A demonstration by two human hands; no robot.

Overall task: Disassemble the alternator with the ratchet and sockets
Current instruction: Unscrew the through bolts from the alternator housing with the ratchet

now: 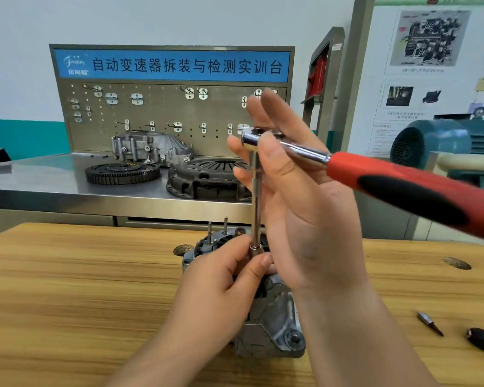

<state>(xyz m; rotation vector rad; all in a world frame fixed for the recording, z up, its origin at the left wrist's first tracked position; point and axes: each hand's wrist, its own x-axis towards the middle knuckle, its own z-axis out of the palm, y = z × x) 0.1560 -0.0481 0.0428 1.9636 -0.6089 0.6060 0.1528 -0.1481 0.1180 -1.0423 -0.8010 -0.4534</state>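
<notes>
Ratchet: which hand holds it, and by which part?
The right hand holds the ratchet at its head, thumb over the neck; the red handle is free. The left hand pinches the socket on the alternator.

Bright, even indoor light; shadows soft. Mild glare on the steel counter (53,174) beyond the right grip (305,205). Ratchet handle (403,188) right of the grip blurred. Wide-angle bending at frame edges.
</notes>
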